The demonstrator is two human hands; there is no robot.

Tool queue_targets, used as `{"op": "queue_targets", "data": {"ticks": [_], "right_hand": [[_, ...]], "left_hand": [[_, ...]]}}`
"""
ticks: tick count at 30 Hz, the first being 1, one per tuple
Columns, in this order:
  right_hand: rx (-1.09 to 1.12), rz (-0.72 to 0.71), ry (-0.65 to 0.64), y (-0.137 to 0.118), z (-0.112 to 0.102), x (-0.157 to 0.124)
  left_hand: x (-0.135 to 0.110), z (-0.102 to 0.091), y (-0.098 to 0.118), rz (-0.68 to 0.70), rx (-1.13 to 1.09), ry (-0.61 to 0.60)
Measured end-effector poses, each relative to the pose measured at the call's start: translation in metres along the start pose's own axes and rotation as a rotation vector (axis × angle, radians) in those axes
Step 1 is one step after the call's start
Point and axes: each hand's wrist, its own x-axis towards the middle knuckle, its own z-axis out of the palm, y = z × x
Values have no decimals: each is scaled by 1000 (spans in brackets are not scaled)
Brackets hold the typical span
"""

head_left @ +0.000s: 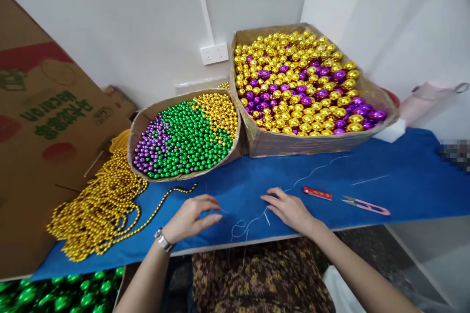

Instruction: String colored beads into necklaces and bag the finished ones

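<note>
My left hand rests on the blue cloth near the table's front edge, fingers curled with thumb and fingertips close together by a thin white thread. My right hand lies palm down a little to the right, fingers stretched out, touching the same thread, which trails away to the right across the cloth. A needle-like white sliver lies just left of the right hand.
A box of purple, green and gold beads and a bigger box of gold and purple balls stand behind. Gold bead strings are heaped at left. A red strip and pink snips lie at right. Green balls show below.
</note>
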Motion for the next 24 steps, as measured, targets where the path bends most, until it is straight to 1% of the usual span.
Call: {"op": "queue_targets", "data": {"ticks": [1, 2, 3, 4, 6, 8, 9, 10, 11, 12, 14, 16, 17, 18, 19, 21, 24], "right_hand": [[-1, -27, -16, -3, 0, 2], [1, -55, -33, -6, 0, 3], [4, -82, -49, -9, 1, 4], [8, -107, -64, -13, 1, 4], [15, -146, -87, -18, 3, 5], [18, -170, -101, -21, 5, 5], [20, -175, -104, -23, 6, 5], [23, -175, -104, -25, 7, 5], [29, -172, -100, -27, 7, 4], [39, -167, -94, -29, 6, 4], [68, -161, -75, -35, 3, 0], [96, -165, -52, -42, -4, -5], [106, -169, -42, -45, -7, -8], [111, -174, -32, -47, -11, -11], [112, -176, -24, -47, -15, -14], [105, -175, -9, -45, -21, -19], [87, -160, 14, -34, -26, -25]], "left_hand": [[2, 5, 0, -39, 19, 101], [6, 13, 1, -72, -2, 152], [9, 24, 1, -99, -56, 152], [12, 37, 2, -119, -133, 107], [17, 67, 4, -155, -314, -45], [19, 99, 5, -228, -511, -174], [19, 114, 5, -287, -611, -207], [19, 129, 5, -358, -709, -213], [19, 142, 5, -434, -801, -189], [20, 153, 6, -506, -888, -132], [22, 168, 8, -598, -1062, 48], [27, 168, 12, -601, -1255, 257], [30, 164, 13, -578, -1348, 347], [33, 156, 14, -551, -1430, 411], [36, 145, 14, -528, -1490, 451], [40, 118, 12, -500, -1522, 482], [44, 75, 2, -449, -1413, 509]]}}
